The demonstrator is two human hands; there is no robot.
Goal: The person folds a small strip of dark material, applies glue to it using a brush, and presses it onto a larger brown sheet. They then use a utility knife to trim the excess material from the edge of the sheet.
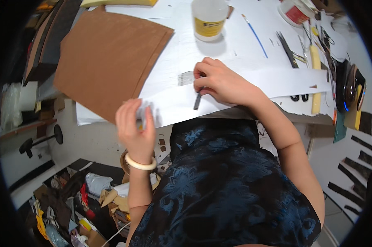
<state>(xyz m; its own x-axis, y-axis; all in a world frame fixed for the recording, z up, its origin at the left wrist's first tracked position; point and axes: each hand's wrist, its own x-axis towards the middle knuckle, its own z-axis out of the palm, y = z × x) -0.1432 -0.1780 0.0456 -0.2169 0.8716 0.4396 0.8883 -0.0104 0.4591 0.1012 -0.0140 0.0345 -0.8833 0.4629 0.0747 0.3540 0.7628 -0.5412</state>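
My right hand (pixel 221 82) is closed in a pinch around a short, narrow dark strip (pixel 198 101), whose free end points toward me over the white paper (pixel 173 108). What the strip is made of I cannot make out. Beside its fingers lies a grey printed or pencilled patch (pixel 186 78) on the paper. My left hand (pixel 133 123), slightly blurred and with a cream bangle at the wrist, is at the table's front edge. Its thumb and fingers are apart, with nothing visible between them. Large brown sheets (pixel 112 57), resembling leather, are stacked just beyond it.
A translucent tub with a yellow label (pixel 210 26) stands at the back. Right of it lie a blue brush (pixel 255 37), black-handled scissors (pixel 288 49) and a yellow bar (pixel 316 78). A red-labelled tub (pixel 295 14) is farther right. Scraps fill a box (pixel 70 206) at lower left.
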